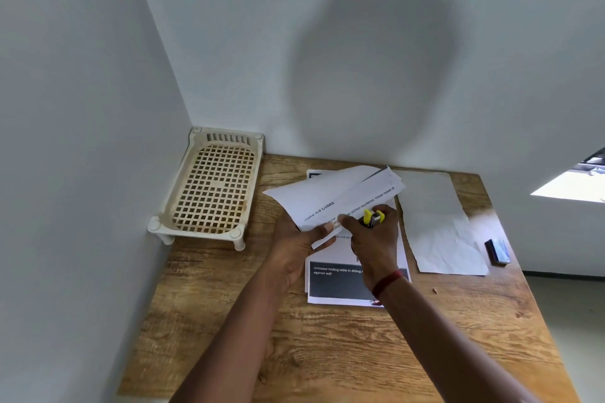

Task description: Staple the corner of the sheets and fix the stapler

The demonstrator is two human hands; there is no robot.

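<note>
A cream plastic lattice rack (211, 188) is sitting in the wooden table's (343, 347) corner; a small dark box (498, 251) is lying beside a crumpled blank white sheet (438, 222).

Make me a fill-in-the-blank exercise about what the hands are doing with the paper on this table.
1. Both hands hold a folded sheet of ____ above the table.
2. The right hand also holds a small stapler whose colour is ____.
3. The left hand is nearest the cream plastic ____ in the corner.
4. A small dark box lies near the table's ____ edge.

Missing words: paper; yellow; rack; right
</note>
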